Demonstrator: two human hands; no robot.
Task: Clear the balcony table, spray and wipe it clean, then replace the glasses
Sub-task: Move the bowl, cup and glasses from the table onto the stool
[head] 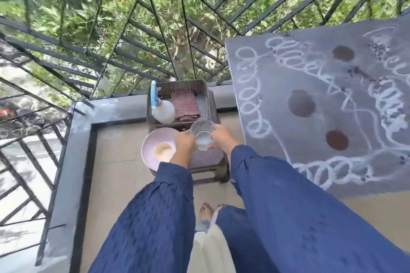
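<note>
Your left hand [185,146] and right hand [221,139] curl round the two glasses [203,127], held close together above the stool [210,162], beside the plate [155,139]. Set them down upright, slightly apart, well off the bench [310,77].

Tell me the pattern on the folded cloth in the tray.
Red-and-white check on the cloth, clearest in the head view.
</note>
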